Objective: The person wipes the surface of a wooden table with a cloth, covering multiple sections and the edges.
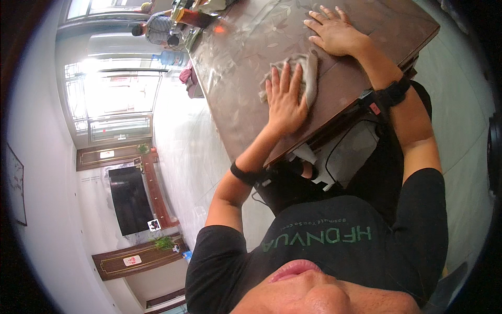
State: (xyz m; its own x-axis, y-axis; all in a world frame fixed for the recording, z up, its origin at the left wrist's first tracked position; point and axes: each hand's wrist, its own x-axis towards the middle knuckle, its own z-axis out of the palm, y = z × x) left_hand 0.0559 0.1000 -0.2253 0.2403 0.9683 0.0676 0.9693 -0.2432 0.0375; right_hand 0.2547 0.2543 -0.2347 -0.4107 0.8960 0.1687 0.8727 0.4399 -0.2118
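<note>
My left hand [285, 108] lies palm down on a crumpled beige cloth [311, 76], pressing it against the tabletop. Its fingers are spread over the cloth, and the palm side is hidden. To the right, my right hand [338, 37] rests flat on the same table [251, 125], fingers apart and nothing in it. A glossy covering with a leaf and flower pattern spans the brown tabletop. Both forearms wear black straps, the right one close to the table's near edge.
A black cable [333, 151] hangs below the near table edge, above my legs. Various items stand at the far left table end, near a person in a striped shirt [159, 28]. Beyond the table are a blue water bottle [171, 58] and a pink item [192, 83].
</note>
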